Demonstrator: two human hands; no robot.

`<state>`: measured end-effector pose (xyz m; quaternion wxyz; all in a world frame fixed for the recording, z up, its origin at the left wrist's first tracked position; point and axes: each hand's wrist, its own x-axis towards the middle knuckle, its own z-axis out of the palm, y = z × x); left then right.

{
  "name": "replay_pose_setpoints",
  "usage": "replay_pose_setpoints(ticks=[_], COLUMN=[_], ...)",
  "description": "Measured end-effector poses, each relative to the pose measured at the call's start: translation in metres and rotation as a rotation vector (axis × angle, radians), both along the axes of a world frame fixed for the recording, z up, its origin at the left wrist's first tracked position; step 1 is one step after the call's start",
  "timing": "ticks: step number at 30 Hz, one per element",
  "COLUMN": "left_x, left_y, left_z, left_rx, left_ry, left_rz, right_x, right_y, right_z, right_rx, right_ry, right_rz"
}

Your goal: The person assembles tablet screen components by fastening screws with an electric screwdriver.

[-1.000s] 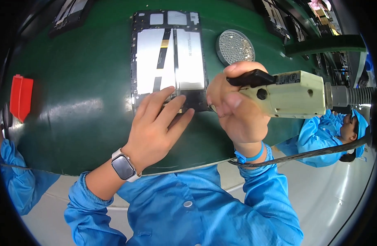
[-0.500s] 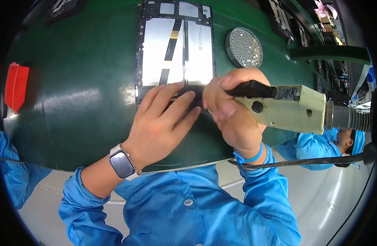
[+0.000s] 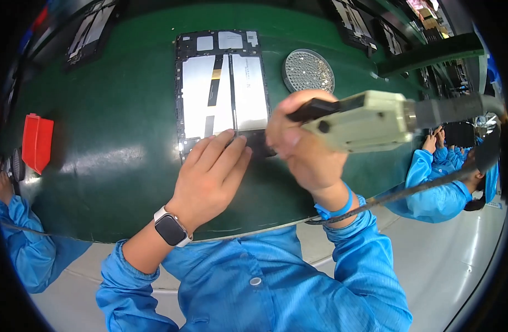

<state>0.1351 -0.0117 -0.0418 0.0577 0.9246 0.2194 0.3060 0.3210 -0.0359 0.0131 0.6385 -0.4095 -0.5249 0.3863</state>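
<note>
An open tablet body [image 3: 250, 91] lies flat on the green bench, its silver battery panels and dark flat cables facing up. My left hand [image 3: 209, 180] rests on its near end, fingers stretched out and covering part of the dark lower strip. In my right hand [image 3: 306, 146] is a pale green electric screwdriver [image 3: 370, 124] with a black lever, its cord end pointing right. My fingers wrap its front end beside the tablet's lower right corner; the bit is hidden. A round grey dish [image 3: 309, 71] of small metal screws stands just beyond that hand.
A red bin [image 3: 38, 144] sits at the left of the green bench [image 3: 121, 193]. More tablet bodies [image 3: 90, 33] lie at the far left and far right. A green bar [image 3: 431, 58] crosses the right side. Co-workers in blue sit on both sides; a dark cable runs past my right wrist.
The whole view has shifted, so the tablet, dish and bin sit elsewhere in the picture. The screwdriver is tilted with its cord end higher. My left fingers lie closer together on the tablet.
</note>
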Motion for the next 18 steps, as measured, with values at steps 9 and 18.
replay_pose_setpoints(ticks=[9, 18], left_x=[0.007, 0.023], left_y=[-0.002, -0.019], left_z=[0.007, 0.012], left_rx=[-0.159, -0.222], left_ry=[-0.076, -0.059], left_rz=[0.037, 0.160], right_x=[0.058, 0.069], right_y=[0.001, -0.001], right_z=[0.007, 0.007], right_rx=[0.156, 0.117], right_ry=[0.195, -0.140], right_rz=[-0.164, -0.291])
